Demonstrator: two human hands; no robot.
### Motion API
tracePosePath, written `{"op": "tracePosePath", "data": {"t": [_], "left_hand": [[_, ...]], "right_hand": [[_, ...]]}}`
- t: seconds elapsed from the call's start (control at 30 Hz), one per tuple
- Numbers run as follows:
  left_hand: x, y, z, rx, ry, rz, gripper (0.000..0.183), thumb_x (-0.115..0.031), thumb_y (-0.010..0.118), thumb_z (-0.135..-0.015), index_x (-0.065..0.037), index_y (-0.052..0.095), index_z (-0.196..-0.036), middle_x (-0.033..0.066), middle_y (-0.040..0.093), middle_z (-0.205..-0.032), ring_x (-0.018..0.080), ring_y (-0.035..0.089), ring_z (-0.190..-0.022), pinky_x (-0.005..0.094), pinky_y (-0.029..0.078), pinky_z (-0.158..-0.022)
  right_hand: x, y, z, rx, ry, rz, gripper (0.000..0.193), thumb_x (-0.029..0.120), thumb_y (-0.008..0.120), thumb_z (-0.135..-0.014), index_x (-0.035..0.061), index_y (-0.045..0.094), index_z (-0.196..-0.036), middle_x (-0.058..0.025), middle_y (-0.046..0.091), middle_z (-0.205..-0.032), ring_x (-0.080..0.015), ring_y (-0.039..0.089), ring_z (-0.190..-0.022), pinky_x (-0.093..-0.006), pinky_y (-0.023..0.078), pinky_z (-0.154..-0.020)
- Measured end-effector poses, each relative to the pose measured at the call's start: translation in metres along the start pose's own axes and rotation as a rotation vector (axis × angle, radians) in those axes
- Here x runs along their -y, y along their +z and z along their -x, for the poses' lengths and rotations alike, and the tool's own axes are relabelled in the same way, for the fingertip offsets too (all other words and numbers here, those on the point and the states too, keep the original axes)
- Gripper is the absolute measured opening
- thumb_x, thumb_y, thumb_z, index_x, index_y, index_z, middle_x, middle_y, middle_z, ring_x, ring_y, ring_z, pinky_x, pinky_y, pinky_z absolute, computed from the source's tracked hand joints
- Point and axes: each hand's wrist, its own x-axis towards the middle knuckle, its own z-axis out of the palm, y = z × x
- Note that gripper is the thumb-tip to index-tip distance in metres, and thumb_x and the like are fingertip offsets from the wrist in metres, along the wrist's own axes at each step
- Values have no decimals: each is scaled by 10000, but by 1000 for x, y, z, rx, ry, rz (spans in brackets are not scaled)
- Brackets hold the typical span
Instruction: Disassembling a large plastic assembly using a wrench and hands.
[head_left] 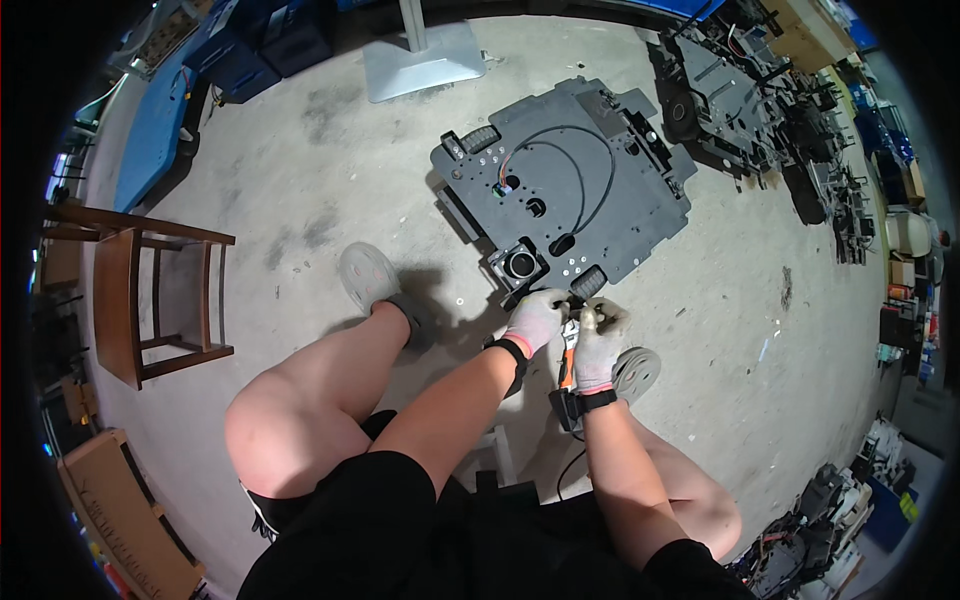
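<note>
My gloved left hand point(537, 317) is closed at the near corner of a dark grey wheeled chassis point(560, 210), its fingertips pinched on something too small to make out. Just right of it, my gloved right hand point(602, 340) has its fingers curled, close to the left fingertips; what they hold is hidden. An orange-and-black handled tool point(568, 360) with a metal head shows between my hands, and whether a hand grips it I cannot tell. A round sensor-like unit point(520, 263) and a ridged black wheel point(588, 282) sit just beyond my fingers. A black cable point(612, 170) loops over the chassis plate.
Several dark machine assemblies point(715, 105) stand at the far right. A metal post base point(425, 62) is on the floor beyond the chassis. On the left are a wooden stool point(165, 300), a blue panel point(157, 140) and a cardboard box point(125, 515). Parts are piled at lower right.
</note>
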Motion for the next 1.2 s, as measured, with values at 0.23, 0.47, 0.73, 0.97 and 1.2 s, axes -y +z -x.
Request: {"op": "tracePosePath", "data": {"t": [0.23,0.47,0.73,0.97,1.2], "left_hand": [[8,-5,-1,45,-103,238,250,-155,596,-908,-24,709,-1089,155,722,-1018,263,692,-947,339,526,-846],[7,-3,-4,-21,-157,156,316,-238,604,-853,-66,731,-1086,153,716,-1083,306,682,-1033,357,520,-918],[9,10,-7,-28,-148,166,302,-235,579,-869,-59,732,-1061,181,711,-1027,327,676,-994,384,524,-868],[40,11,-11,19,-123,375,241,-156,602,-924,-45,736,-1089,105,739,-939,159,683,-817,300,532,-763],[8,7,-3,-23,-124,256,222,-167,636,-898,-47,744,-1050,151,739,-942,240,706,-869,310,528,-811]], "right_hand": [[24,20,-8,-119,116,-11,196,119,659,-930,8,502,-969,-109,642,-936,-138,605,-816,-295,505,-759],[24,17,-15,-242,128,-218,219,141,622,-958,-20,505,-1050,-123,644,-913,-173,663,-813,-305,535,-752],[25,17,-20,-130,64,-166,225,133,503,-1026,6,467,-1208,-116,634,-1044,-187,658,-861,-333,559,-780],[18,37,-9,13,45,-155,271,278,368,-1077,40,495,-1088,-80,607,-855,-138,579,-689,-279,482,-617],[21,0,-28,359,269,-16,270,204,532,-971,-3,679,-880,-53,646,-750,-104,536,-642,-270,426,-603]]}}
